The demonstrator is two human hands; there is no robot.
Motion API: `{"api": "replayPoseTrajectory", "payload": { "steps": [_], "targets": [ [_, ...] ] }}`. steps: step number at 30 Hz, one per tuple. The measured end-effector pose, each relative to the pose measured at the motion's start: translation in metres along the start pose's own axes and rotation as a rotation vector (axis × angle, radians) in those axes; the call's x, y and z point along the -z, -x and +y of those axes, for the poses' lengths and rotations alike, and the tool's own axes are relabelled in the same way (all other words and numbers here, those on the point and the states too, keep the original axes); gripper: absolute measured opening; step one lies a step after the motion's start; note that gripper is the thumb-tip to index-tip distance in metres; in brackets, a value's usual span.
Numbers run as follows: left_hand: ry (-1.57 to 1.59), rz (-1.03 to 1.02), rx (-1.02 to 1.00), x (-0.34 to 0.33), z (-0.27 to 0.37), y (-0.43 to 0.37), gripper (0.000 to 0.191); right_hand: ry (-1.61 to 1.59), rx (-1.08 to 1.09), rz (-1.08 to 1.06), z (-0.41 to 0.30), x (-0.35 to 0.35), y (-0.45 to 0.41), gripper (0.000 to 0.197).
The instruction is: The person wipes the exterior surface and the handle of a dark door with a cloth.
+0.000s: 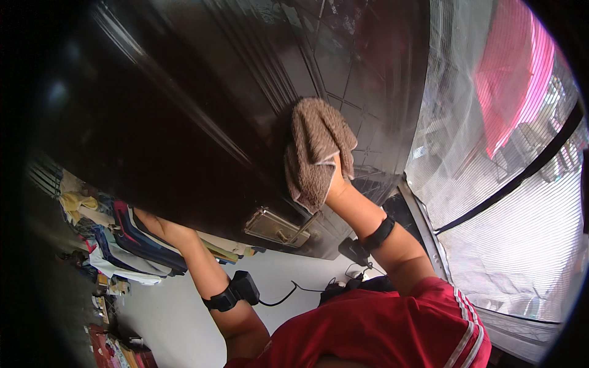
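A brown terry towel (317, 142) lies bunched against the face of a dark, glossy panelled door (193, 152). My right hand (339, 172) holds it, the fingers mostly hidden under the cloth. Just below the towel, the door carries a metal lever handle on a rectangular plate (276, 228). My left hand (158, 226) reaches to the lower left edge of the door, where its fingers pass out of sight; whether they grip the edge cannot be made out.
Behind the door edge hang several garments (142, 250) on a rack. To the right, a translucent mesh curtain (506, 221) with a black band hangs beside the door frame (425, 225). Boxes and other goods (119, 345) stand at lower left on the pale floor (170, 317). Black straps with small devices circle both forearms.
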State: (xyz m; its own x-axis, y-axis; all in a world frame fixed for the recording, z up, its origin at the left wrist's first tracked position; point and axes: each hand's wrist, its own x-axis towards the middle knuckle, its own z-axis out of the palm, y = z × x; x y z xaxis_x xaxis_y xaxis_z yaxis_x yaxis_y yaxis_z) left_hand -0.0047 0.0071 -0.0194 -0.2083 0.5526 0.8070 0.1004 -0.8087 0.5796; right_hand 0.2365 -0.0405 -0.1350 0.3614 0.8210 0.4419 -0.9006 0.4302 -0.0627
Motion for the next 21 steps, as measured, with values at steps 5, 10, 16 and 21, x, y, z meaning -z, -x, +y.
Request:
{"api": "replayPoseTrajectory", "payload": {
  "steps": [5, 10, 16, 21],
  "targets": [
    [0.030, -0.010, -0.029, -0.005, -0.001, -0.004, 0.041, -0.184, -0.133, -0.189, -0.025, -0.031, -0.029, 0.042],
    [0.032, 0.049, 0.018, 0.005, -0.001, -0.003, 0.044, -0.338, -0.169, -0.122, -0.013, -0.052, -0.018, 0.041],
    [0.056, 0.035, 0.056, -0.008, 0.001, 0.001, 0.046, 0.142, -0.121, -0.282, -0.018, -0.012, -0.055, 0.043],
    [-0.001, 0.050, 0.053, -0.003, 0.004, 0.001, 0.048, -0.009, -0.253, -0.001, -0.021, -0.055, -0.049, 0.043]
  ]
}}
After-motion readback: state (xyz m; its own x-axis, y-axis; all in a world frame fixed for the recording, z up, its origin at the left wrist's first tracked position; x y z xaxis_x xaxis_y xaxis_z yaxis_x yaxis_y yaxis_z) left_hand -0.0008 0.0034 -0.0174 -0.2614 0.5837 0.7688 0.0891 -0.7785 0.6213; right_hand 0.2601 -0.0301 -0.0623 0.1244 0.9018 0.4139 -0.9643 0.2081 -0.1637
